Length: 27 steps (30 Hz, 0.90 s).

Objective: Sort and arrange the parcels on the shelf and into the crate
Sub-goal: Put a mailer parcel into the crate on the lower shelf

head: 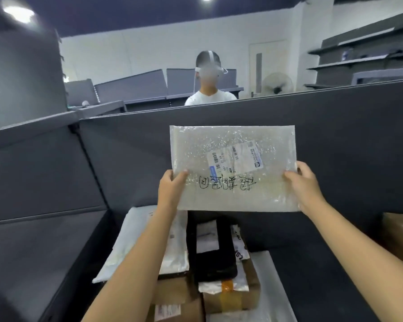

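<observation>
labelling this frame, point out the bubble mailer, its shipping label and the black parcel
bubble mailer (237,199), head view, front below the writing
shipping label (235,158), head view, middle of sticker
black parcel (215,266), head view, dark top face

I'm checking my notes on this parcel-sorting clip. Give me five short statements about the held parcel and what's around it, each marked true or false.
1. The left hand and right hand both grip the bubble mailer. True.
2. The mailer's label faces away from the camera. False: the label faces the camera, with handwriting below it.
3. A black parcel lies in the pile below. True.
4. The mailer lies flat on the pile. False: it is held upright.
5. A cardboard box sits at the right edge. True.
</observation>
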### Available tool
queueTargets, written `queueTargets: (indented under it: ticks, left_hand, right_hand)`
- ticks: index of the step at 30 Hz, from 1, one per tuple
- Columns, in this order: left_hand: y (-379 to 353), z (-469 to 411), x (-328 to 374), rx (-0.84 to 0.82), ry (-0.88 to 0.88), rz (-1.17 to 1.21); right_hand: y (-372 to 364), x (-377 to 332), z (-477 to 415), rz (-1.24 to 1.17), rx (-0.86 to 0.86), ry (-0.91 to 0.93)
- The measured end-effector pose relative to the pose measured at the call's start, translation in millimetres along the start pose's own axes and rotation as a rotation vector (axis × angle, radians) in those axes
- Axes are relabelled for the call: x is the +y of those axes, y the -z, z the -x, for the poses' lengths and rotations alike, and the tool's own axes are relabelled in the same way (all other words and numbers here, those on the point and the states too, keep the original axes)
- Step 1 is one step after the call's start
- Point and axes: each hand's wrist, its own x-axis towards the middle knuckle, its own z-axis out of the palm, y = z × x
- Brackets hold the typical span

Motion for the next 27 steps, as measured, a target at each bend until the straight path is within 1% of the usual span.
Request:
queueTargets:
  ticks: [2,6,9,12,15,23,27]
  left_hand:
    - [24.3,0.7,-2.4,0.053,0.026,0.008]
    - [62.9,8.5,-19.0,0.137,0.136,0.032]
    - [81.0,13.9,-26.8,0.162,0.186,0.065]
    - [86.6,22.1,-27.6,0.179,0.199,0.097]
    - [79.6,31.5,-25.3,0.194,0.161,0.084]
    - [48.6,37.1,1.1,0.234,-0.05,-0.127]
    - [28.7,38.5,0.2,0.199,-0.053,-0.166]
  right_hand:
    - [-25.7,-4.1,6.6,0.015,-0.024,0.014]
    - [-64.8,-7.9,21.8,0.038,-0.077,0.044]
    - [-80.8,-11.3,29.2,0.064,-0.09,0.098]
    - [-84.9,-14.1,34.8,0.064,-0.089,0.129]
    - [-75.3,-17.0,34.4,0.097,-0.079,0.119]
    - [-34.7,-18.7,26.1,0.138,-0.036,0.034]
    - [-14.4,-13.6,26.1,0.176,0.016,0.011]
